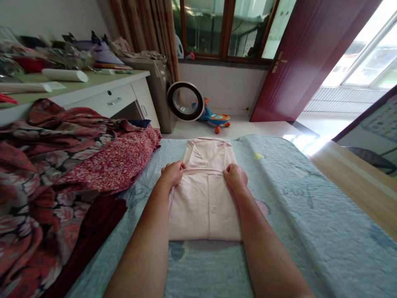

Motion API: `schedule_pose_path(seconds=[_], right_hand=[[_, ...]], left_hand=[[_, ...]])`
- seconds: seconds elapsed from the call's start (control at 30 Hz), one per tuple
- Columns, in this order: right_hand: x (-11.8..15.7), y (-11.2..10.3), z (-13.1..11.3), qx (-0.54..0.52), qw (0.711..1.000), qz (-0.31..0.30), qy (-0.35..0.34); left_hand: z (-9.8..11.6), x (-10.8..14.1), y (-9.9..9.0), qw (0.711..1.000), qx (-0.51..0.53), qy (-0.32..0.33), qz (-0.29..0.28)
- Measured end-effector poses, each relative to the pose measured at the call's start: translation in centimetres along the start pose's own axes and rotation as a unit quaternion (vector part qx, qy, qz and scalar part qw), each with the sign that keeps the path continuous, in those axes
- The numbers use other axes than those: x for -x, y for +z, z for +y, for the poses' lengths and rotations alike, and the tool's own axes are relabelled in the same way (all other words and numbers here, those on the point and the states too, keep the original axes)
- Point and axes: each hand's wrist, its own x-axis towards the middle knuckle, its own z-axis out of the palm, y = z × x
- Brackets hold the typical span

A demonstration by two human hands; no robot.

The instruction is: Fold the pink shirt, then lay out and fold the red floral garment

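A pale pink button-up shirt [195,211] lies folded on the bed, its lower part doubled over toward the far end. My left hand [173,171] pinches the left end of the folded edge. At the right end of that same edge, my right hand [235,176] grips the cloth between thumb and fingers. The button strip runs down the near layer, with one button showing. Beyond my hands, the far part of the shirt lies flat with creases crossing it. Both sets of fingertips are partly hidden by the hands.
A light blue quilt [310,215] covers the bed. Patterned red clothes [102,165] are heaped at the left. Behind stand a cluttered desk [102,99], a washing machine with its round door [186,101] swung out, a blue-orange ride-on toy [217,119] and a red door [279,78].
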Motion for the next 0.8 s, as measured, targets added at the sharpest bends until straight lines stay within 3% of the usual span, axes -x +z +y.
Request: schedule_pose_path(seconds=[0.33, 0.53, 0.8], right_hand=[[-0.1, 0.0, 0.1, -0.003, 1.000, 0.005, -0.007], [-0.1, 0.0, 0.1, -0.002, 1.000, 0.000, -0.005], [0.0, 0.0, 0.0, -0.006, 1.000, 0.003, -0.001]], left_hand=[[-0.4, -0.2, -0.4, 0.999, -0.042, 0.016, 0.023], [-1.8, -0.8, 0.1, 0.997, 0.032, 0.065, 0.042], [-2.0, -0.7, 0.4, 0.992, 0.116, 0.043, 0.019]])
